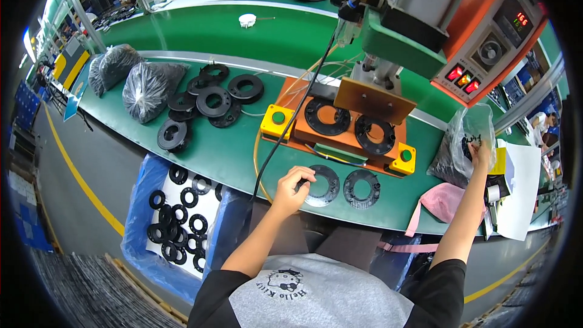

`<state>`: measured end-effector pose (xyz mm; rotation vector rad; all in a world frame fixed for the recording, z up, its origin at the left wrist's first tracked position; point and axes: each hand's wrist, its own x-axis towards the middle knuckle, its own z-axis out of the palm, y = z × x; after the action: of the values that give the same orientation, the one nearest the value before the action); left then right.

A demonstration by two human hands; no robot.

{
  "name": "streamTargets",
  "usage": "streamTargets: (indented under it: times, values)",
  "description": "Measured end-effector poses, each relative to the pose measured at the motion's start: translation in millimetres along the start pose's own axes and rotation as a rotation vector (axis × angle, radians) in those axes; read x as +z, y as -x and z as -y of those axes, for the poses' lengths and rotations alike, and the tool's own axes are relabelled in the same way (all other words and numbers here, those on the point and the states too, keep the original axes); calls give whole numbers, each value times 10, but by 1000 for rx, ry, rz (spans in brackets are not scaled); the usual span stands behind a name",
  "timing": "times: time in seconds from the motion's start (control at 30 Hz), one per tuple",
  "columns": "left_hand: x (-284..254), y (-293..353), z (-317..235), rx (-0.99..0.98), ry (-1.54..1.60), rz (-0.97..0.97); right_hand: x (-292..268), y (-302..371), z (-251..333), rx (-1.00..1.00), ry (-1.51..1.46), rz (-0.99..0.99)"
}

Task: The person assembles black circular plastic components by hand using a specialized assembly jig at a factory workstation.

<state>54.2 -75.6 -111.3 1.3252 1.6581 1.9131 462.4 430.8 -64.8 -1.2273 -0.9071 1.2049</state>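
My left hand is curled at the left edge of a flat black ring on the green bench. Something small and dark shows at its fingertips, too little to name. A second black ring, with small parts on its rim, lies just to the right. My right hand reaches into the mouth of a clear plastic bag at the right, its fingers closed around small black plastic parts. Two more black rings sit on the orange press bed, beneath a brown plate.
Yellow boxes with green buttons flank the press bed. Stacked black rings and wrapped bags occupy the bench's left. A blue-lined crate of rings stands below. A pink pouch lies near my right forearm; a black cable crosses the bench.
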Motion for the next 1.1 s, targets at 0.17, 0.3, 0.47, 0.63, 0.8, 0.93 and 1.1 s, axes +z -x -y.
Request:
streamTargets:
  times: [0.17, 0.3, 0.47, 0.63, 0.8, 0.93, 1.1]
  values:
    - [86, -42, 27, -43, 35, 22, -182, -19, 26, -24, 123, -90]
    - [-1, -18, -21, -81, 24, 8, 246, 417, 190, 40, 362, -40]
    - [37, -32, -12, -80, 51, 17, 253, 443, 272, -63, 220, 34]
    - [2, -11, 5, -41, 38, 9, 298, 287, 250, -15, -158, 143]
    - [23, 0, 7, -35, 29, 35, -22, -194, 78, -73, -357, 159]
    - [12, -8, 17, -18, 26, 29, -79, -417, -72, -169, -347, 239]
    - [-19, 46, 30, -42, -1, 31, 145, -223, -126, 68, -310, 141]
